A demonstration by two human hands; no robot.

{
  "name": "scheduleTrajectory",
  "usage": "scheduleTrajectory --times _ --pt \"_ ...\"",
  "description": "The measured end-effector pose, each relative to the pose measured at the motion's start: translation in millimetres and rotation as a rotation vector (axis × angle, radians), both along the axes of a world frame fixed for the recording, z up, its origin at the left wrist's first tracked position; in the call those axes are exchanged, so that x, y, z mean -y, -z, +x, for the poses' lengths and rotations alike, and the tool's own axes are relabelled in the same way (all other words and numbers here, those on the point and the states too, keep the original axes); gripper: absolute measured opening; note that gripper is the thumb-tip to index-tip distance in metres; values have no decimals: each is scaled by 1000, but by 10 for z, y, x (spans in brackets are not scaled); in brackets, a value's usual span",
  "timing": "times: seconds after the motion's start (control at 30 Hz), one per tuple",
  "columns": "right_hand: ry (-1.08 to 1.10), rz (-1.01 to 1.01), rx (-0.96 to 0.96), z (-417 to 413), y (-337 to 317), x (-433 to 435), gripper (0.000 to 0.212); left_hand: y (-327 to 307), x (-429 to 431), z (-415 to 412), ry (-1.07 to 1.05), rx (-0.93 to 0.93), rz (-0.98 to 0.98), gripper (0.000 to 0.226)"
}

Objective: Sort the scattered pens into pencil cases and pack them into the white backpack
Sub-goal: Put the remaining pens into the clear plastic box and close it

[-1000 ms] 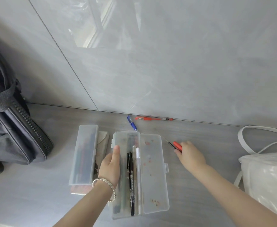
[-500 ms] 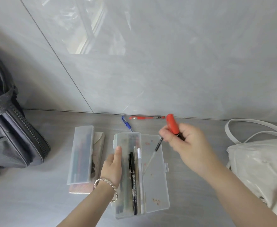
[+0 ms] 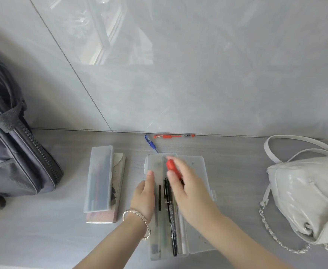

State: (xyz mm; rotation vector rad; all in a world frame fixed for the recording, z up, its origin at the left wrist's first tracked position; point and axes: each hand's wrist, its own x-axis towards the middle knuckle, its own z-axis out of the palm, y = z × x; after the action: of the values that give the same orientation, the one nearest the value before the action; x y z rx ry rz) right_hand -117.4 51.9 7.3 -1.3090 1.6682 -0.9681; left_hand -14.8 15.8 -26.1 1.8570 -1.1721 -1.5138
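An open clear pencil case (image 3: 195, 237) lies in front of me with a black marker (image 3: 171, 220) and other pens in its left half. My right hand (image 3: 188, 189) is over that case and holds a red-capped pen (image 3: 171, 166), cap pointing away. My left hand (image 3: 144, 195) rests on the case's left edge, fingers straight. A blue pen (image 3: 151, 143) and a red pen (image 3: 173, 136) lie by the wall. The white backpack (image 3: 306, 197) sits at the right.
A shut clear pencil case (image 3: 99, 179) holding pens lies on a pinkish case (image 3: 118, 189) to the left. A dark grey bag (image 3: 13, 152) stands at the far left. A grey tiled wall (image 3: 198, 74) rises close behind the floor.
My right hand picked the red-capped pen off the floor at the right, lifted it, and brought it left and down over the open case. My left hand stayed put.
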Motion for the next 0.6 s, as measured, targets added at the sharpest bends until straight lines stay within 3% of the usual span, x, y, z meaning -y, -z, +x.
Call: scheduleTrajectory --times 0.13,0.23,0.33,0.47,0.6 --pt "128 -62 555 39 -38 66 53 -11 14 -12 27 -34 -10 46" --pt "136 -58 622 112 47 86 46 -28 29 -33 -13 -64 5 38" --pt "27 -124 189 170 166 28 29 -42 61 -53 -23 -133 67 48" --pt "-43 -344 -479 139 331 4 29 -69 85 -30 -37 -168 73 48" --pt "-56 -280 -663 88 361 4 38 -70 96 16 -23 -243 92 48"
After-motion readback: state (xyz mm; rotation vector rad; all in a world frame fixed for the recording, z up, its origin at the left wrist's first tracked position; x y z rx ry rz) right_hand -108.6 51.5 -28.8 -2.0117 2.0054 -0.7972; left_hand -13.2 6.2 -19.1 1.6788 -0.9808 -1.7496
